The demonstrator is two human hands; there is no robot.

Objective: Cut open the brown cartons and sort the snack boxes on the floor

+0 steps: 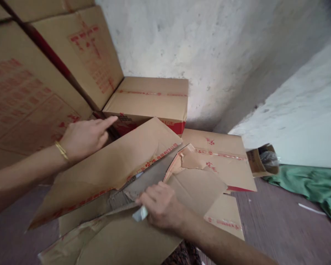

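Note:
A cardboard box (151, 182) stands before me with its top parted and its flaps raised. The gap between the flaps shows a dim, greyish inside; its contents are hard to make out. Above the long left flap (113, 158), my left hand (85, 138) hovers with its index finger stretched out, holding nothing. It wears a gold-coloured bracelet (61, 151). At the near side of the gap, my right hand (161, 206) is closed around a small pale, greenish-white object (140, 214), whose kind is unclear. Torn cardboard shows on the right flap (198, 184).
Stacked cartons (85, 55) rise at the left. A taped carton (151, 92) lies behind the box, another (217, 154) to its right. Farther right are a small open box (259, 162) with clear plastic and a green cloth (306, 184). A stained wall (182, 40) stands behind.

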